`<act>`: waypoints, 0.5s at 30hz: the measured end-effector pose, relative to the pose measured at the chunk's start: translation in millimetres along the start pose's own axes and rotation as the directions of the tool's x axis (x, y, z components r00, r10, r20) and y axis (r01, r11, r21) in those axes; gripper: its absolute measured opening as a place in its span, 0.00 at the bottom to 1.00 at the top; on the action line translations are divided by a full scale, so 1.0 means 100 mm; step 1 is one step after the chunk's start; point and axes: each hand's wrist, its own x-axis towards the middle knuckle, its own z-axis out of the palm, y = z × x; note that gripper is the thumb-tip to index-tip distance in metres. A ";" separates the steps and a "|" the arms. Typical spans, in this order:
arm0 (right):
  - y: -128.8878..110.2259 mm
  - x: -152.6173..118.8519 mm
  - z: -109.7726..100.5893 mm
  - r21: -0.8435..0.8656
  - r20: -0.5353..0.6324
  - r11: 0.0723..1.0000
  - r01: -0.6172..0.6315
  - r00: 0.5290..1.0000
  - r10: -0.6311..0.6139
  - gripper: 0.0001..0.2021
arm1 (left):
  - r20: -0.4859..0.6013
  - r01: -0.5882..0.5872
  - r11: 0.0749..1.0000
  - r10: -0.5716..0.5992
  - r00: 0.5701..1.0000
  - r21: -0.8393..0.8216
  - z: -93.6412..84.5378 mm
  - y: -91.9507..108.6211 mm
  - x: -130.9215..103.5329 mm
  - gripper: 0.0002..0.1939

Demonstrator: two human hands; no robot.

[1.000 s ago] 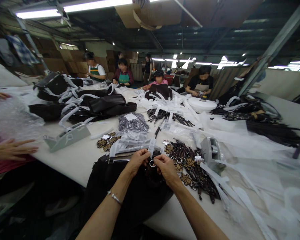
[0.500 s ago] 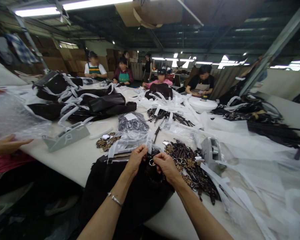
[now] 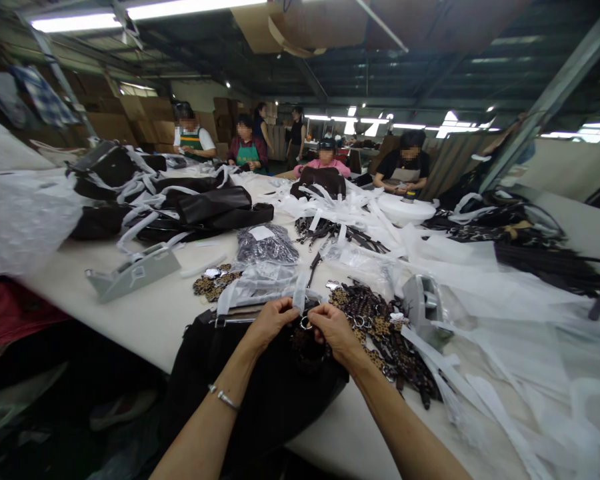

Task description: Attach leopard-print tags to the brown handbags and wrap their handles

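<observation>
A black bag [image 3: 260, 393] lies at the near table edge, its handle [image 3: 253, 292] wrapped in white material and a silver zip [image 3: 245, 319] along its top. Above the bag, my right hand [image 3: 336, 331] pinches a silver key ring [image 3: 305, 323] from which a dark charm [image 3: 310, 353] hangs against the bag. My left hand [image 3: 275, 321] is closed in a pinch just left of the ring, by the lower end of the white wrapping. What its fingertips hold is hidden. Right of the bag lies a pile of dark braided charms [image 3: 380, 333] with rings and leopard-print flowers.
Tape dispensers stand left [image 3: 135, 270] and right [image 3: 423, 303]. A plastic bag of dark pieces [image 3: 265, 245] and leopard-print flowers [image 3: 213, 283] lie ahead. Black bags [image 3: 200, 207] are heaped left, white sheets [image 3: 525, 333] right. Bubble wrap [image 3: 25, 220] is at the left. Several co-workers sit opposite.
My left hand has shifted slightly lower; my right stays at the ring. A co-worker's hands have left view at the left, and the bubble wrap there has moved left.
</observation>
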 end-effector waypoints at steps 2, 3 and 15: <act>0.01 0.00 0.00 0.002 -0.009 1.000 0.004 1.000 -0.004 0.10 | 0.004 -0.001 1.000 0.001 1.000 -0.008 0.01 -0.01 -0.01 0.14; 0.01 0.00 0.00 0.002 -0.016 1.000 0.006 1.000 -0.006 0.10 | 0.006 -0.002 1.000 0.002 1.000 -0.014 0.01 -0.02 -0.01 0.14; 0.12 0.09 0.08 0.069 -0.125 0.996 0.052 0.991 -0.043 0.10 | -0.017 -0.043 0.999 0.042 0.999 -0.016 0.05 -0.11 -0.05 0.13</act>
